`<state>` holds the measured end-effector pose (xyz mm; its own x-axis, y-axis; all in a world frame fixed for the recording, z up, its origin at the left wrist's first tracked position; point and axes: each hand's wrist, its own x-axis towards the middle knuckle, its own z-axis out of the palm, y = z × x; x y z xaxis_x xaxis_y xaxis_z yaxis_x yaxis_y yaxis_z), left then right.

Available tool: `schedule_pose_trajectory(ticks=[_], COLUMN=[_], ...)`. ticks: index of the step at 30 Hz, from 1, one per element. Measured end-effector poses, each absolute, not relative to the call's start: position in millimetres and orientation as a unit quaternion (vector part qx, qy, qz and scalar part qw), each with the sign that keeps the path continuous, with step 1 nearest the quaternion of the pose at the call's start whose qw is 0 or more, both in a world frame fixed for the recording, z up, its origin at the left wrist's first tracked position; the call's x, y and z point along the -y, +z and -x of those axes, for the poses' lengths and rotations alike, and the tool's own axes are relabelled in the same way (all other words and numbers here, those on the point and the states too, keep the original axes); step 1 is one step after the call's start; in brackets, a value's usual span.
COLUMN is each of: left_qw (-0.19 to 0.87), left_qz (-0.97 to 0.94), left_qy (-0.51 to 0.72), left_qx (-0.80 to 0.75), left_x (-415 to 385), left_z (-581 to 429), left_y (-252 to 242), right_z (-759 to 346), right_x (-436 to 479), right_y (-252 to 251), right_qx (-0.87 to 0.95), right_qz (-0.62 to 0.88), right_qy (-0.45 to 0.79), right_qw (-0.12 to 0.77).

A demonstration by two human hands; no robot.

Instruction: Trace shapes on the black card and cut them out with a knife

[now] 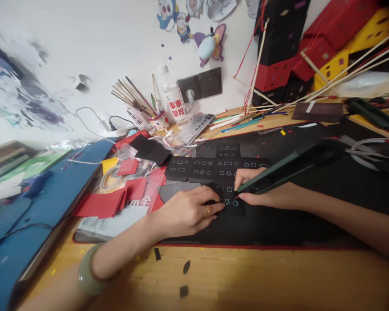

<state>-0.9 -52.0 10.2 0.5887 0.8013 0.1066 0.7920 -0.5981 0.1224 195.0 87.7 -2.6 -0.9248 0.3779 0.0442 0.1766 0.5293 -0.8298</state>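
A small black card [238,210] with blue outlines of shapes, among them a square, a star and a circle, lies on the black mat. My left hand [192,211] rests on the card's left side, fingers bent and lying over it; a ring is on one finger. In my right hand [262,190] is a thick dark green pen-shaped tool [278,169], its lower end pinched between thumb and fingers close to the card. Its exact kind and tip are unclear. Behind both hands, more black cards [189,176] carry rows of drawn triangles, rectangles, circles and stars.
Red paper pieces [100,204], a tape roll [109,178] and black paper [151,148] lie to the left. A bottle [175,101] and a brush cup [160,121] stand behind. Pens [243,123] lie near the wall. Red, black and yellow boxes with sticks [274,75] rise at the back right.
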Motion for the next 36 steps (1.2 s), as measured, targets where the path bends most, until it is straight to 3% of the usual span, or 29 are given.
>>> schedule_pose_trajectory(ticks=[8, 15, 22, 29, 36], left_qw=[-0.155, -0.206, -0.182, -0.288, -0.109], left_qz=[-0.962, -0.968, -0.935, -0.873, -0.883], left_qy=[-0.053, -0.062, 0.033, 0.065, 0.063], left_qx=[-0.22, -0.126, -0.302, -0.387, -0.453], left_x=[35, 19, 22, 3, -18], left_z=[17, 8, -81, -148, -134], left_y=[26, 32, 17, -4, -1], right_z=[-205, -243, -277, -295, -291], right_x=[-95, -102, -99, -106, -123], right_y=[9, 20, 28, 17, 4], right_qx=[0.814, 0.782, 0.784, 0.788, 0.796], right_qz=[0.266, 0.323, 0.387, 0.434, 0.379], right_qy=[0.449, 0.423, 0.34, 0.344, 0.405], right_qw=[0.255, 0.325, 0.347, 0.268, 0.24])
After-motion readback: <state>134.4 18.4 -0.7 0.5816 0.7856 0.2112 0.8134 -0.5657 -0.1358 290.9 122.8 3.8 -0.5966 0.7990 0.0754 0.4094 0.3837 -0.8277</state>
